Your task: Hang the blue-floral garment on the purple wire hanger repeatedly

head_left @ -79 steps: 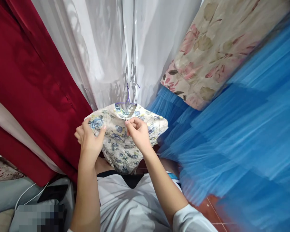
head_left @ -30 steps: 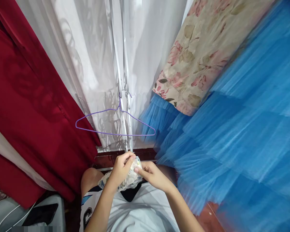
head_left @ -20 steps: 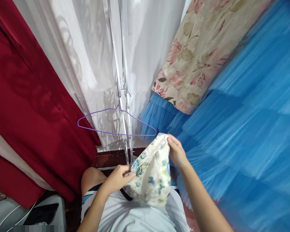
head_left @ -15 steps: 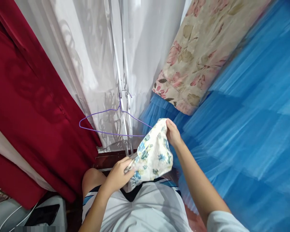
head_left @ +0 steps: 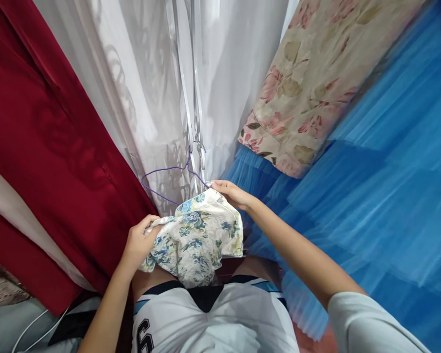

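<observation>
A white garment with blue and green flowers (head_left: 202, 235) hangs between my hands above my lap; its exact kind I cannot make out. My left hand (head_left: 141, 240) is closed on its left edge, fingers over the cloth. My right hand (head_left: 231, 192) pinches its upper right corner, close to a purple wire hanger (head_left: 160, 170). That hanger hangs by its hook from a white vertical strip, and its right arm meets the garment's top near my right fingers. The cloth hides the lower right part of the hanger.
White curtains (head_left: 147, 113) and white vertical strips (head_left: 198, 98) stand ahead. Dark red cloth (head_left: 66, 137) hangs on the left. A pink-flowered beige cloth (head_left: 286, 98) and layered blue tulle (head_left: 382, 196) are on the right. A white cable (head_left: 29, 326) runs at lower left.
My left hand has moved left and up, spreading the floral garment wider. My right hand has moved left, bringing the garment's upper right corner over the hanger's right arm.
</observation>
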A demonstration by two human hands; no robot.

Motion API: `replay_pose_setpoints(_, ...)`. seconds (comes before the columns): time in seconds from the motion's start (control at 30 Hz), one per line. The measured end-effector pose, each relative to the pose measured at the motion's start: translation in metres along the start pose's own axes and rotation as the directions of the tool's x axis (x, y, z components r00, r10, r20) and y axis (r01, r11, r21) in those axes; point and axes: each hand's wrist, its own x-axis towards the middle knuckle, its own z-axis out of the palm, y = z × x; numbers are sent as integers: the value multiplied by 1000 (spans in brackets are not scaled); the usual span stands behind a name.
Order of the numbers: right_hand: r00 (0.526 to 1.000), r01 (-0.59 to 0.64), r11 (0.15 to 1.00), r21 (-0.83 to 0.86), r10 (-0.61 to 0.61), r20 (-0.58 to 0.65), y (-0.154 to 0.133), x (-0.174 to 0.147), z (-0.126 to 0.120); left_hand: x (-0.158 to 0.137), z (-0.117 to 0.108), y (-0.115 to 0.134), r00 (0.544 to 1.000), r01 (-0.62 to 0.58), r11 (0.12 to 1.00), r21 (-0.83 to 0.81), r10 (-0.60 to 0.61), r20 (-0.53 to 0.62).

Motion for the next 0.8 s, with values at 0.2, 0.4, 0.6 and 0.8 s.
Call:
replay_pose_setpoints(0.2, 996, 17, 998, 65, -11, -94, -6, -8, -11, 27, -33, -50, 908, -274, 899, 343, 123, 401)
replay_pose_setpoints(0.4, 993, -15, 998, 55, 22, -118, -4, -8, -18, 81, -62, -76, 972, -208, 821, 532, 112, 206)
replay_pose_setpoints(0.6, 998, -15, 999, 46, 18, -53, 0, -10, -3, 114, -56, -69, 999, -36, 886, 463, 23, 32)
replay_pose_setpoints(0.8, 1000, -8, 999, 41, 9, -9, 3, -8, -4, 121, -51, -72, 996, -84, 929, 361, 63, 71)
